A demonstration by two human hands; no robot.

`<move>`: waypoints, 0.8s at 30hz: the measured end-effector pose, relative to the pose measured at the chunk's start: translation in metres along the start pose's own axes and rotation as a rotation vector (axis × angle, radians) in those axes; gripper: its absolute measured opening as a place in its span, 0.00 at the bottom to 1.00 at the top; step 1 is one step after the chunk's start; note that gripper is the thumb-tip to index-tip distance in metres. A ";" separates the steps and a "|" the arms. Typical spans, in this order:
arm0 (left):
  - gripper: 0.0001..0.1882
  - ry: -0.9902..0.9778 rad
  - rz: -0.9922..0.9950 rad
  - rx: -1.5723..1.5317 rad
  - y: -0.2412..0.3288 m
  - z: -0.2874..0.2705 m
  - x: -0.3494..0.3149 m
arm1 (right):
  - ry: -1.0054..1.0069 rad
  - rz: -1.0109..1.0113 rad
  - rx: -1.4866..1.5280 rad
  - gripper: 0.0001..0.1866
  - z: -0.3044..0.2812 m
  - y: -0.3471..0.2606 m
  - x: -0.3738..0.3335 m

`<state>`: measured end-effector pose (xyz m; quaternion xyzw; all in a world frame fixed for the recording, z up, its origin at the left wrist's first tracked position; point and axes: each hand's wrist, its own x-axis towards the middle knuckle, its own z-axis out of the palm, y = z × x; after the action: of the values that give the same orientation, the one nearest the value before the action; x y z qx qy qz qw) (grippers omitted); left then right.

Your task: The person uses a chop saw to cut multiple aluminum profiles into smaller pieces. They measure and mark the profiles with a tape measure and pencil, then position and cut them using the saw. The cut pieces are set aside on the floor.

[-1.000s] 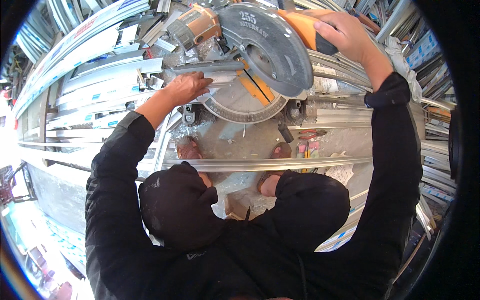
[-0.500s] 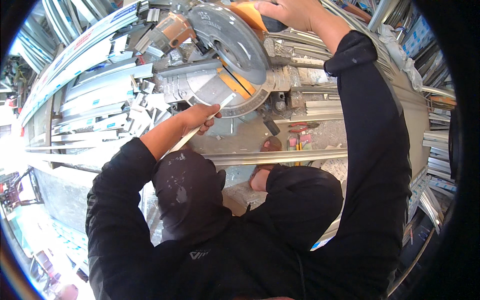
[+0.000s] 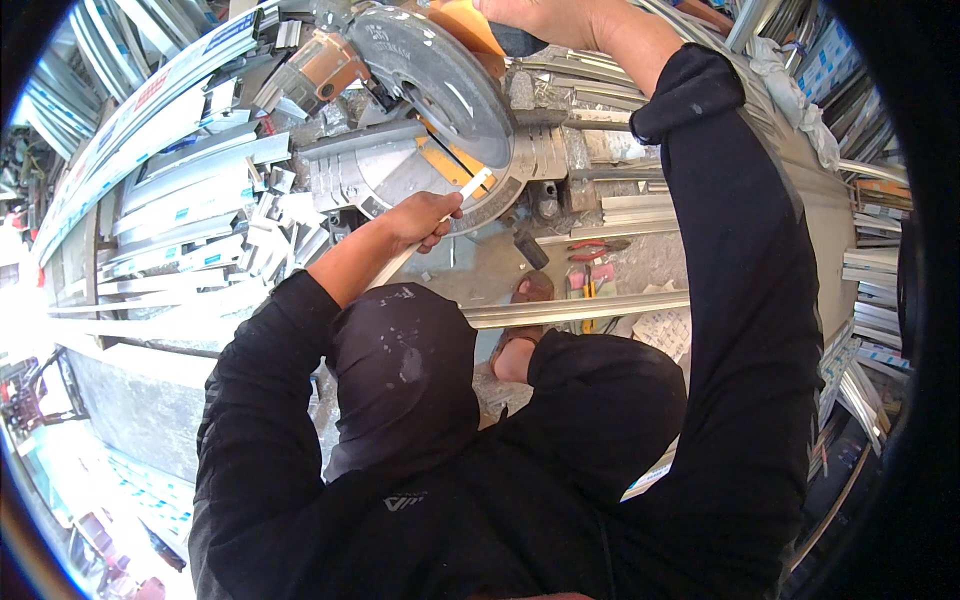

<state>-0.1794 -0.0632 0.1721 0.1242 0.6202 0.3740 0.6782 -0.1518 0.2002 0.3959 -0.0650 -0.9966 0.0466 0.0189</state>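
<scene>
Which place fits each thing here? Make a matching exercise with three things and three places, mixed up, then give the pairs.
1. left hand
2. right hand
3. red pliers

a. lying on the floor beside the long metal rail
b. on the saw's handle at the top
c. holding a thin white strip by the saw base

Pairs: 1-c, 2-b, 3-a

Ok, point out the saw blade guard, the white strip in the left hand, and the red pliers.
saw blade guard [image 3: 440, 85], head view, middle of its grey curved cover.
white strip [image 3: 470, 187], head view, free end beyond the left hand [image 3: 420, 218].
red pliers [image 3: 595, 247], head view, handles.
</scene>
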 end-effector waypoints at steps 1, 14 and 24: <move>0.22 0.001 0.003 -0.016 0.001 0.001 0.002 | 0.000 0.004 -0.005 0.33 0.000 0.000 0.000; 0.22 0.051 0.047 -0.029 0.006 0.003 0.010 | -0.024 0.013 -0.011 0.32 -0.003 -0.001 0.002; 0.20 0.071 0.047 -0.067 0.008 0.005 0.005 | 0.020 0.006 -0.001 0.32 -0.007 -0.005 -0.003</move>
<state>-0.1782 -0.0524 0.1744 0.1024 0.6280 0.4146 0.6506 -0.1491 0.1952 0.4029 -0.0683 -0.9962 0.0456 0.0284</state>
